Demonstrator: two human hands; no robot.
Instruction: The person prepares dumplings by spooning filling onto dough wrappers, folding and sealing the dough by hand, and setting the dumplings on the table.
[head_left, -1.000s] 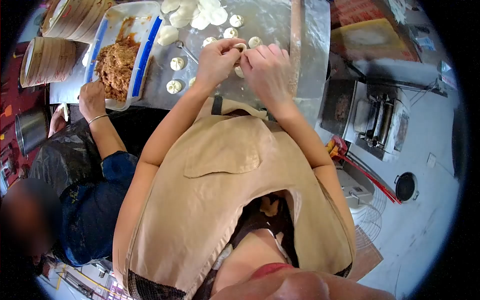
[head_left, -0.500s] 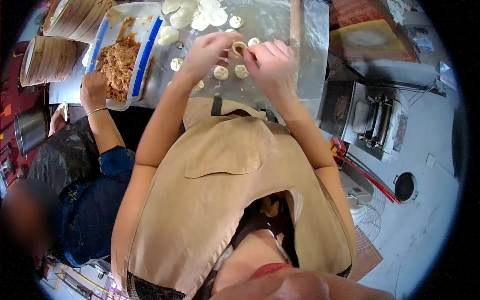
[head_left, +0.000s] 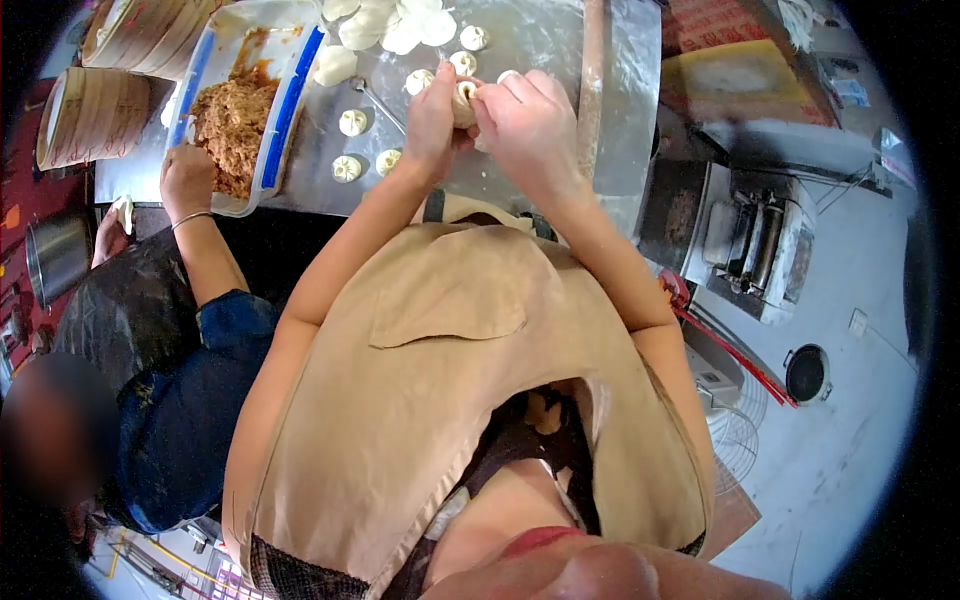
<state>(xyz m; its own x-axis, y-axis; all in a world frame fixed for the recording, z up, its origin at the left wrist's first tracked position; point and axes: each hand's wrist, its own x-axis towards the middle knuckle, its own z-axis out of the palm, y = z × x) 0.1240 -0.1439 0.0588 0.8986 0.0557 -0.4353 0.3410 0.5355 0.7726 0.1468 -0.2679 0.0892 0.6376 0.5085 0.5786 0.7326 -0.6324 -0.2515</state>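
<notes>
Between my two hands, above the metal worktop, is a partly pleated filled bun (head_left: 464, 108) with a small opening at its top. My left hand (head_left: 432, 125) curls around its side and cups it. The fingertips of my right hand (head_left: 527, 112) pinch the dough at its rim. Finished pleated buns lie around my hands, among them one bun (head_left: 352, 122) to the left and another bun (head_left: 474, 38) farther back. A spoon (head_left: 380, 105) rests just left of my left hand. Flat dough wrappers (head_left: 334, 65) are spread at the back.
A plastic tub (head_left: 290, 110) of brown minced filling (head_left: 235, 125) stands on the left. A co-worker's hand (head_left: 188, 180) is at its near edge. Bamboo steamers (head_left: 95, 120) stand at far left. A wooden rolling pin (head_left: 591, 90) lies along the worktop's (head_left: 630, 90) right side.
My left hand has moved right and closed around the bun, uncovering the spoon and several buns. My right hand stays at the rim, slightly lower and left. The bun's opening looks narrower.
</notes>
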